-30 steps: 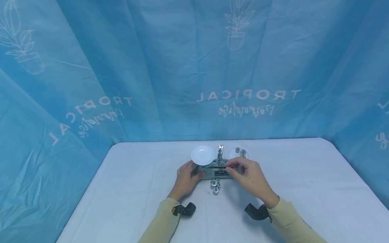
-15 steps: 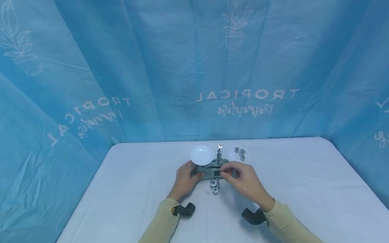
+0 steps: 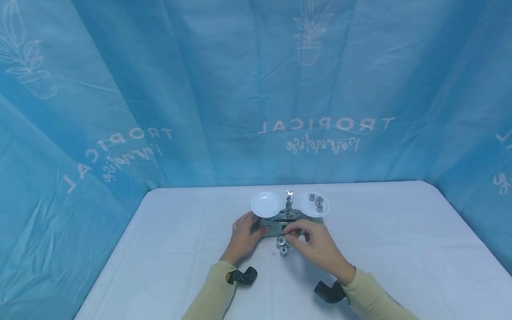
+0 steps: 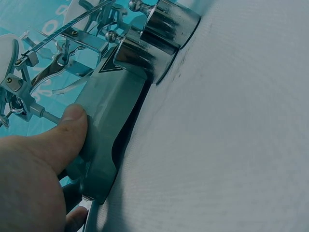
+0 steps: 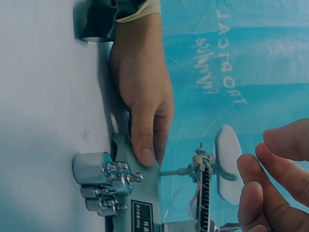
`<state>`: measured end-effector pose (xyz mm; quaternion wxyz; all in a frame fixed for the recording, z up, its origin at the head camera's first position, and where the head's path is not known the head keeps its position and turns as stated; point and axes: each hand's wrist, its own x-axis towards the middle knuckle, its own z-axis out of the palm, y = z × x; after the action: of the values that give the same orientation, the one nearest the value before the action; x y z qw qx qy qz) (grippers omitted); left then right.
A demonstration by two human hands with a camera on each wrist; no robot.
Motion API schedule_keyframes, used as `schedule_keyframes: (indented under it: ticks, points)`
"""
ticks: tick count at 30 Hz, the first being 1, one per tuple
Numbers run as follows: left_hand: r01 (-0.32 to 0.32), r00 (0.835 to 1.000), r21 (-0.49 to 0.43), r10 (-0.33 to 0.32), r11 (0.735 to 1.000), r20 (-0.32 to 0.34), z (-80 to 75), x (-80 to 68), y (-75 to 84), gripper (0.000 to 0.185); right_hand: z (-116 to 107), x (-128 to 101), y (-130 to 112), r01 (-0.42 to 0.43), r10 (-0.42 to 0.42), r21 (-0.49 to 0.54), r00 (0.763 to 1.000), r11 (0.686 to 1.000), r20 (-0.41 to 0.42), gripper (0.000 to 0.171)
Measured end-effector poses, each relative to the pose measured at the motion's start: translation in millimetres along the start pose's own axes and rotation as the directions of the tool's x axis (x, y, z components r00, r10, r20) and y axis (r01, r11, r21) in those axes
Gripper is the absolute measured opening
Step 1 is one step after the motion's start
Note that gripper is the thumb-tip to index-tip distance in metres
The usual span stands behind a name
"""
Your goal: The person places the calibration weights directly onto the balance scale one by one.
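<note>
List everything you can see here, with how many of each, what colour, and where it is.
Balance scale: one, grey metal base, middle of the table.
Scale pans: two, white; left pan bare, right pan holding weights.
Weights on the right pan: three, silver.
Weights on the table: a small silver cluster in front of the scale base; exact count hard to tell.
Table: one, covered in white cloth.
Backdrop: one, blue fabric with white plant drawings and lettering, behind and beside the table.
Wrist camera mounts: two, black, one at each wrist.
Left hand: holds the scale base's left end, thumb pressed on its front.
Right hand: fingers curled just above the table weights; grasp unclear.
</note>
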<state>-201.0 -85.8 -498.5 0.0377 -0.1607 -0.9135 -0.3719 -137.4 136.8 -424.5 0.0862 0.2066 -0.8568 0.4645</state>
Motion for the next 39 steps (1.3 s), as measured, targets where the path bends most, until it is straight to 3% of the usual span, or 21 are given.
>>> schedule_keyframes:
  ticks: [10,31,39]
  points:
    - [0.009,1.000,0.007,-0.009,1.000,-0.002,0.7,-0.6,-0.8,0.058,10,-3,3,0.025,-0.024,-0.010,0.999,1.000,0.033,0.009]
    - [0.018,1.000,0.011,-0.018,1.000,0.003,2.7,0.6,-4.0,0.059,22,-3,23,-0.023,0.022,0.012,0.996,1.000,0.088,0.006]
    - [0.016,1.000,-0.001,-0.016,1.000,0.001,1.6,1.2,-2.1,0.058,23,-1,30,-0.128,0.126,0.008,0.985,0.992,0.117,0.009]
